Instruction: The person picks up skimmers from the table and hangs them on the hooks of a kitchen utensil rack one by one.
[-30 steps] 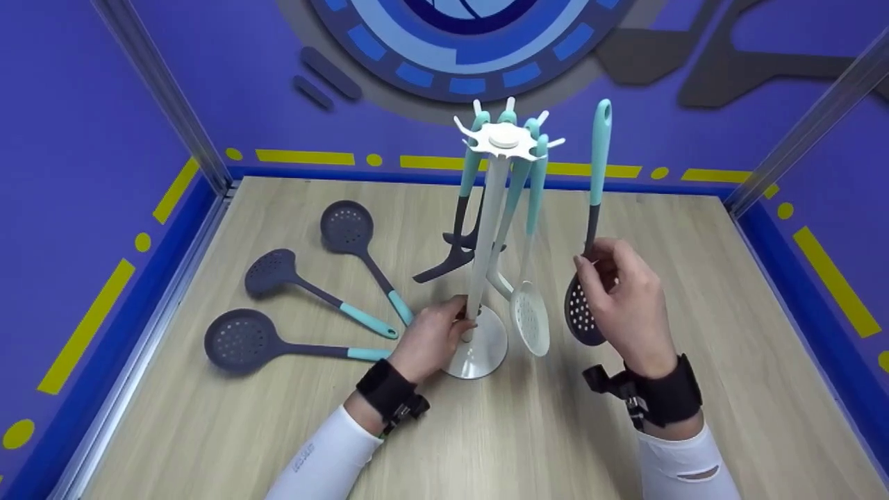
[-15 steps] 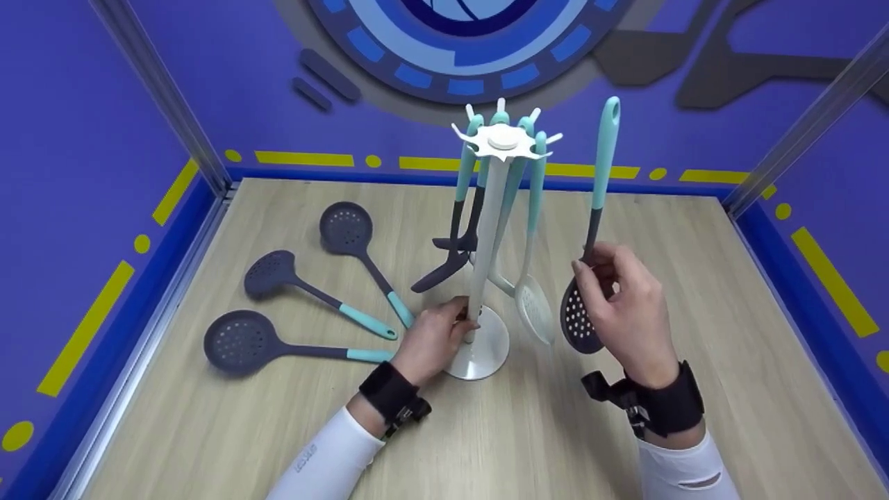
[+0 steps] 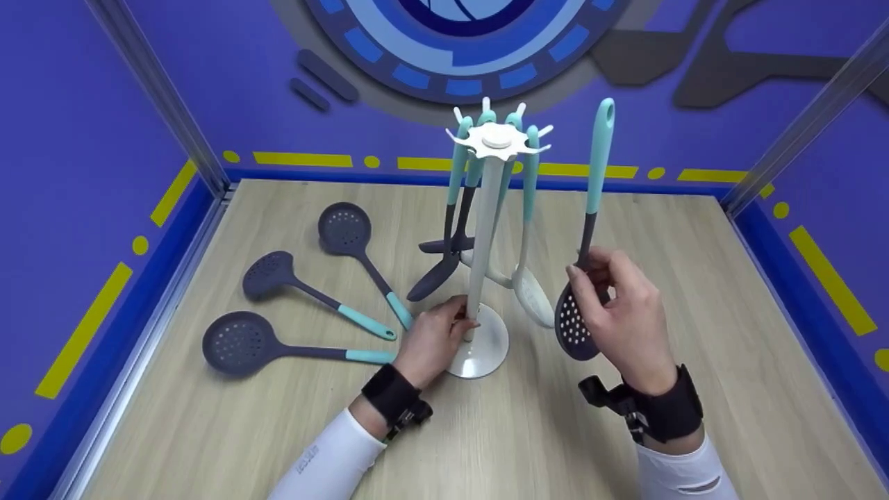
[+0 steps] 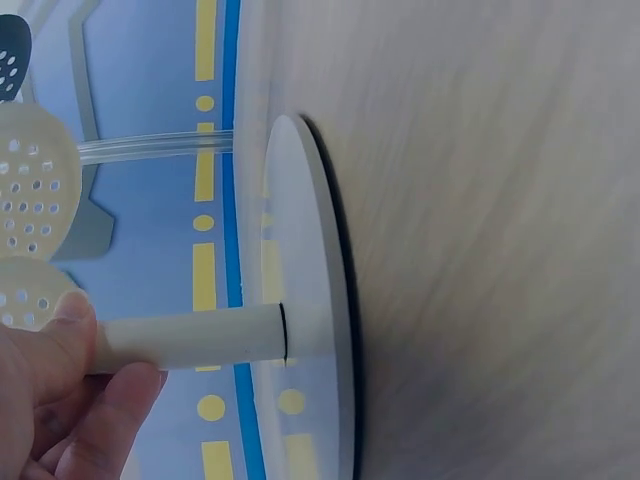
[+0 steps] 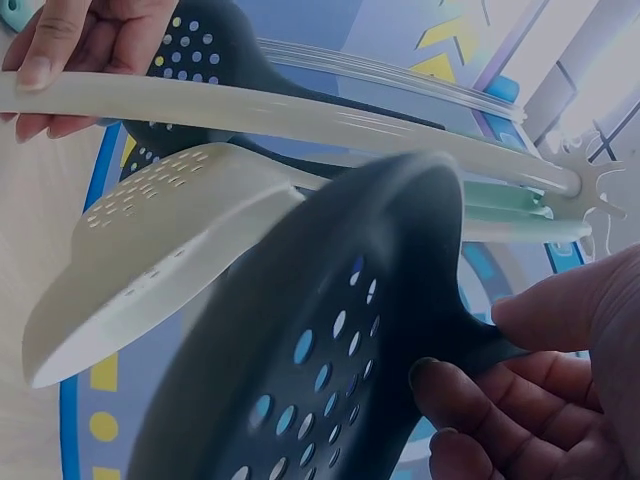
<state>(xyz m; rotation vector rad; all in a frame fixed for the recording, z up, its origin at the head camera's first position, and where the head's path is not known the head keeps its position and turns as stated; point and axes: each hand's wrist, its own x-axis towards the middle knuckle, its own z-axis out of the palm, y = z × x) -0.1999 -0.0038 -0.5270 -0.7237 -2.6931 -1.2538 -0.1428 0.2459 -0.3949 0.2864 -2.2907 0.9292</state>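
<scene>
My left hand (image 3: 430, 344) grips the white pole (image 3: 488, 236) of a utensil stand just above its round base (image 3: 494, 351). In the left wrist view, thumb and fingers wrap the pole (image 4: 200, 338). To the right of the stand, my right hand (image 3: 625, 323) pinches a dark skimmer (image 3: 574, 330) by its neck, holding it upright with its turquoise handle (image 3: 601, 156) on top. The right wrist view has the skimmer's holed bowl (image 5: 330, 340) up close. From the stand's hooked top (image 3: 497, 141) hang several turquoise-handled utensils, including a pale perforated spoon (image 3: 533, 297) and a dark utensil (image 3: 434, 279).
On the table left of the stand lie three dark perforated utensils: a round skimmer (image 3: 239, 342), a skimmer with an angled head (image 3: 269, 273) and another round skimmer (image 3: 345, 228). Blue printed walls (image 3: 229, 90) enclose the back and sides of the wooden tabletop (image 3: 521, 444).
The hooked top has turned, swinging its hanging utensils round the pole. My right hand has shifted slightly down and left with the skimmer. My left hand stays on the pole.
</scene>
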